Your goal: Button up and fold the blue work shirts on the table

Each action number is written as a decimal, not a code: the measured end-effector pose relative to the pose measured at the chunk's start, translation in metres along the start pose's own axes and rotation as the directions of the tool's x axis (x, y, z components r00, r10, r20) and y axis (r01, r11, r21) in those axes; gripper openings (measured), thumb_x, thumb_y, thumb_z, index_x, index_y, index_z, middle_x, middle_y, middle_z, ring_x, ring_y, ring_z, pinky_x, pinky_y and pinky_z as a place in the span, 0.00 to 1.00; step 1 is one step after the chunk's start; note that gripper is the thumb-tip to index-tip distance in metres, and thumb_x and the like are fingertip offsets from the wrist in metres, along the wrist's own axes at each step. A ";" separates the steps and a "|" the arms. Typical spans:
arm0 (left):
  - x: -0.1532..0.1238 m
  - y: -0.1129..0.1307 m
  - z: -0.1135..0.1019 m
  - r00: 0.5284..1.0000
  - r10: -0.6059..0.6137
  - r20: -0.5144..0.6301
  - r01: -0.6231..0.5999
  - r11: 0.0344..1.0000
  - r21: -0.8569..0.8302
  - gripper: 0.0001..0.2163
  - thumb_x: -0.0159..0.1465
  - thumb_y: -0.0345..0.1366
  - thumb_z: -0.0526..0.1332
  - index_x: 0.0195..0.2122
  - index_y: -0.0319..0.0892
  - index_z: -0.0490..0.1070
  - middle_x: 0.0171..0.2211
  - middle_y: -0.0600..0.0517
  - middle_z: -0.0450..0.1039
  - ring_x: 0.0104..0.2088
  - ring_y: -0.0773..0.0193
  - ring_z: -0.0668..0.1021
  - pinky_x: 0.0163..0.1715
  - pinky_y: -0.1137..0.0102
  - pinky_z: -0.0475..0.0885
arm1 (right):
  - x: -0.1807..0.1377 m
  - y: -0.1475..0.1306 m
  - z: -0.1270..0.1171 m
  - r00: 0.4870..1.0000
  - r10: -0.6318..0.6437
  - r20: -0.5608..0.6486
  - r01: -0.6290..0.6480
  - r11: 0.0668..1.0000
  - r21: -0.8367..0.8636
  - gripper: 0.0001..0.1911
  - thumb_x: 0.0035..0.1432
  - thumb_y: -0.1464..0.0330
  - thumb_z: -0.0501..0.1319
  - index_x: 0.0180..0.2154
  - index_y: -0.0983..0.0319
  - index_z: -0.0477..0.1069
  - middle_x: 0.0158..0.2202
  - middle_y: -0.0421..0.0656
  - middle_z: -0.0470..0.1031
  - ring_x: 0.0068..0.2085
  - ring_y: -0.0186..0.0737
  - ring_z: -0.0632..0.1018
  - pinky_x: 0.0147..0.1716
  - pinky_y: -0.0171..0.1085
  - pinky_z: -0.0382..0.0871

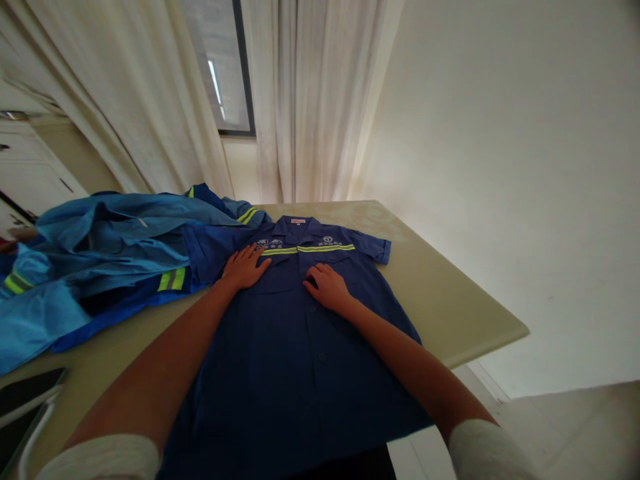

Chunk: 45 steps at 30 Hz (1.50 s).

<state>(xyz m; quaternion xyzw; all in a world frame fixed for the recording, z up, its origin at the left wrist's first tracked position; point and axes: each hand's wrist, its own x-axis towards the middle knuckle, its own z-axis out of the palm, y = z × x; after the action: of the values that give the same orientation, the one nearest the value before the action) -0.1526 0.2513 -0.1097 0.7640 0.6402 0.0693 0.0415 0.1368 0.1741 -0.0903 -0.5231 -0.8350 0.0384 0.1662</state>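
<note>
A navy short-sleeved work shirt (280, 353) lies spread face up, its collar at the far end and its hem toward me. A yellow reflective strip and white printing cross its chest. My left hand (245, 268) rests flat on the left side of the chest, fingers stretched out just below the strip. Near the button placket, my right hand (327, 287) touches the shirt with its fingers loosely bent and the thumb apart. Neither hand visibly grips the cloth.
Blue work clothes (125, 233) with yellow-grey bands lie heaped on the left, against the shirt's left sleeve. A dark device with a white cable (37, 427) sits at the lower left. The table (450, 313) has its right corner near a white wall (540, 200). Curtains (320, 100) hang behind.
</note>
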 end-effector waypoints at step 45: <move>0.003 0.120 0.028 0.977 0.124 -0.173 -0.212 0.640 -0.739 0.12 0.71 0.33 0.56 0.47 0.43 0.79 0.44 0.47 0.83 0.45 0.57 0.83 0.48 0.65 0.76 | 0.009 0.020 0.014 0.979 0.194 -0.058 -0.191 0.980 0.058 0.08 0.72 0.61 0.61 0.43 0.58 0.74 0.42 0.43 0.78 0.41 0.42 0.78 0.41 0.37 0.69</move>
<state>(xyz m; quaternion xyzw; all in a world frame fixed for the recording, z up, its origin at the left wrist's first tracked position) -0.0307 0.2334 -0.1192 0.7293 0.4810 0.3721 0.3135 0.1457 0.1925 -0.1064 -0.5980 -0.7734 0.0597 0.2017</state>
